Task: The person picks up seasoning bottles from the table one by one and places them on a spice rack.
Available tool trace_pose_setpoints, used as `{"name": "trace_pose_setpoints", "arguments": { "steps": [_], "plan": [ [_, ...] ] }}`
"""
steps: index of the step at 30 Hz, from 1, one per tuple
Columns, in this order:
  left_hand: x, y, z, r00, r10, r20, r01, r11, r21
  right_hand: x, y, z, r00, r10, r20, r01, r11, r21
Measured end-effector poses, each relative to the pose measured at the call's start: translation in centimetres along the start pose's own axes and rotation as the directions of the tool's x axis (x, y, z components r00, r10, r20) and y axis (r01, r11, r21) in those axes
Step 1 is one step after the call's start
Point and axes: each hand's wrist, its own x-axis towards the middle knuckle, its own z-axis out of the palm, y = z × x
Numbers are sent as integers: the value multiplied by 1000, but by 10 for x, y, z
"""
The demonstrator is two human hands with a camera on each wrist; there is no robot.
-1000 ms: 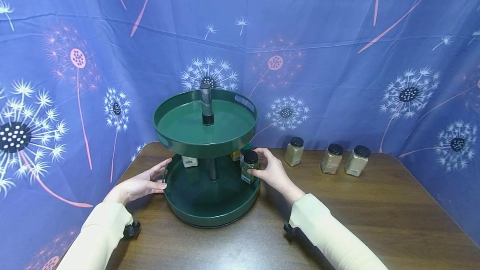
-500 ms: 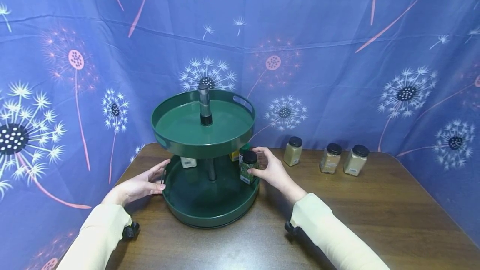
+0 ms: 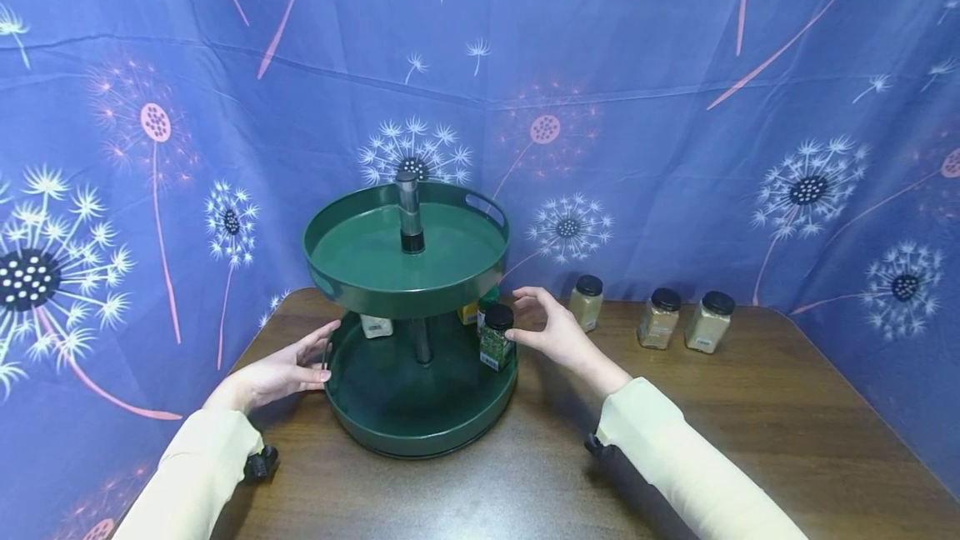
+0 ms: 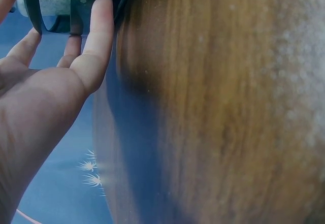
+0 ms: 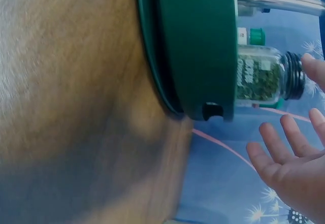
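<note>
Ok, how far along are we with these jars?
Apparently done: the pale container, yellow item and green-capped jar sit on the lower tray. In hand: the herb jar stands there, right hand open beside it, left hand touching the rim. Probably left: three jars on the table.

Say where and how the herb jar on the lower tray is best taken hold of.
Probably by the upper sides of the herb jar, just below its black lid, coming from the person's right. It stands upright near that edge; the wall of the lower tray shields its base, and the upper tray likely hampers coming from above.
</note>
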Motion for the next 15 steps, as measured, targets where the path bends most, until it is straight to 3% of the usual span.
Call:
{"name": "trace_pose_setpoints", "arguments": {
  "steps": [6, 15],
  "plan": [
    [0, 1, 0, 1000, 8, 1, -8, 1000, 3, 2, -4, -14, 999, -2, -38, 1, 999, -48],
    [-2, -1, 1, 1000, 3, -14, -3, 1000, -3, 2, -11, -36, 1000, 7, -20, -8, 997, -75]
  ]
}}
